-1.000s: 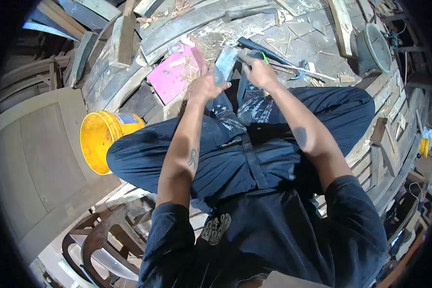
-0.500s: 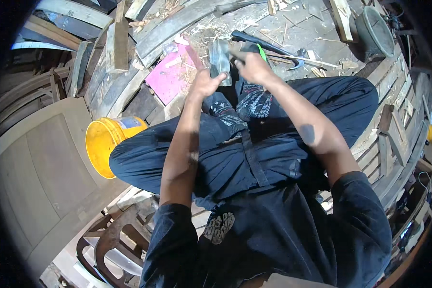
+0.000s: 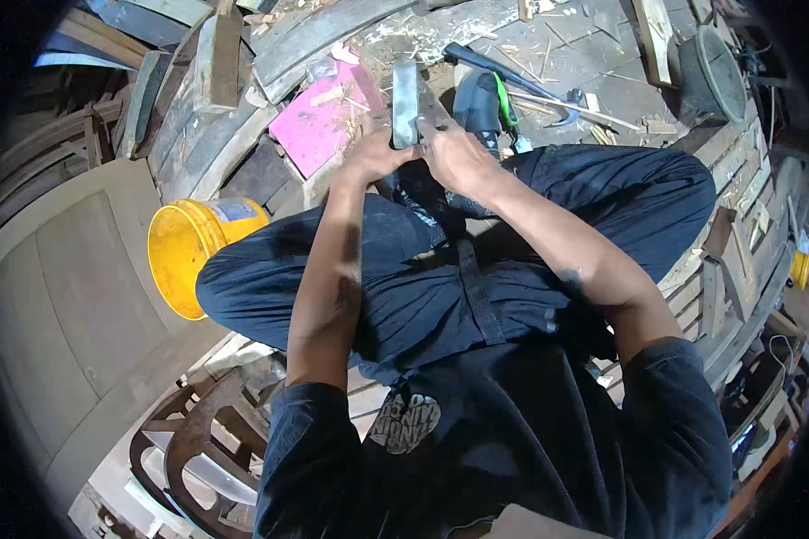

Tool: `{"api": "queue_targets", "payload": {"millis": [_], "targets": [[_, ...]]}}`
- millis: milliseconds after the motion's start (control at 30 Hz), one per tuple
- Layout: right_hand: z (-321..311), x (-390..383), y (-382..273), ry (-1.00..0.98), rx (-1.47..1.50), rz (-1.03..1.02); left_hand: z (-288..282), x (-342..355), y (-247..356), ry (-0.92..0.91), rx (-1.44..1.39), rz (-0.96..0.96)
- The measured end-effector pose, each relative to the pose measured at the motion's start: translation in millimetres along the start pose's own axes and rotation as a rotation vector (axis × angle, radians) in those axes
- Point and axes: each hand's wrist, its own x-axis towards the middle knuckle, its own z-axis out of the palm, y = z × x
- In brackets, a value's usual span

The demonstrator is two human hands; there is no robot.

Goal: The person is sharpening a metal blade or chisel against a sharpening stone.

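Observation:
I sit with my legs crossed in dark trousers. Both my hands are raised in front of my knees and meet on a flat grey oblong block (image 3: pixel 405 101) that stands upright between them. My left hand (image 3: pixel 371 154) grips its lower left side. My right hand (image 3: pixel 457 153) grips its lower right side, fingers wrapped toward the block. The lower end of the block is hidden by my fingers.
A pink board (image 3: pixel 319 121) lies just left of my hands. A yellow bucket (image 3: pixel 189 251) lies on its side by my left knee. A dark hand tool with a green part (image 3: pixel 485 94) and a long metal tool (image 3: pixel 557 103) lie beyond, among wood shavings and planks.
Both hands have drawn closer together and lifted the grey block more upright. The view has shifted, so the bucket and pink board sit lower and nearer than before.

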Motion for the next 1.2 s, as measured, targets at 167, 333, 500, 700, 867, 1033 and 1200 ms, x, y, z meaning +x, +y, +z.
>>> {"api": "queue_targets", "payload": {"millis": [167, 333, 500, 700, 867, 1033, 1200], "targets": [[-7.6, 2.4, -8.5, 0.008, -0.012, 0.010, 2.2, -2.3, 9.7, 0.101, -0.045, 0.173], [-27.4, 2.1, -16.8, -0.026, -0.035, 0.098, 22.7, 2.4, 34.0, 0.311, -0.132, 0.028], [-32.7, -8.0, -12.9, -0.020, -0.139, 0.095, 17.5, 10.2, 27.4, 0.116, -0.269, 0.030], [-23.3, -5.8, -11.5, -0.020, -0.189, 0.064, 4.3, 13.8, 8.2, 0.036, -0.370, 0.054], [-22.9, 21.1, -19.4, 0.018, -0.209, 0.037, 1.6, 15.3, 11.4, 0.075, -0.199, 0.065], [-24.3, 25.3, -32.4, -0.217, -0.254, 0.210, 4.6, 18.9, 4.5, 0.142, -0.136, 0.167], [-28.5, 40.0, -41.4, -0.028, -0.320, 0.121, 11.6, 31.6, -8.8, 0.066, -0.165, 0.105]]}}
